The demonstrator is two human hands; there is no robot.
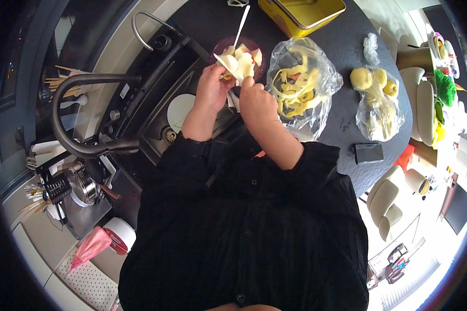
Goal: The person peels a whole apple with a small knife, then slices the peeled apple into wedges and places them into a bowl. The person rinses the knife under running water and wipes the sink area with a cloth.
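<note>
My left hand [212, 91] holds a piece of pale peeled fruit [230, 65] at the near edge of a purple glass bowl [216, 48]. Beside it, my right hand [257, 100] is closed with its thumb against the fruit; what it grips is mostly hidden, perhaps a small knife. Cut fruit chunks [244, 55] lie in the bowl, and a white plastic utensil [242, 24] sticks up from them. Right of the bowl, a clear plastic bag [329, 91] holds long yellow peels [295, 95].
A sink with a white plate [182, 110] and a dark faucet [78, 79] is at left. Behind stands a yellow tin [315, 24]. Bagged yellow fruit [361, 78] and a phone [369, 153] rest on the dark counter at right.
</note>
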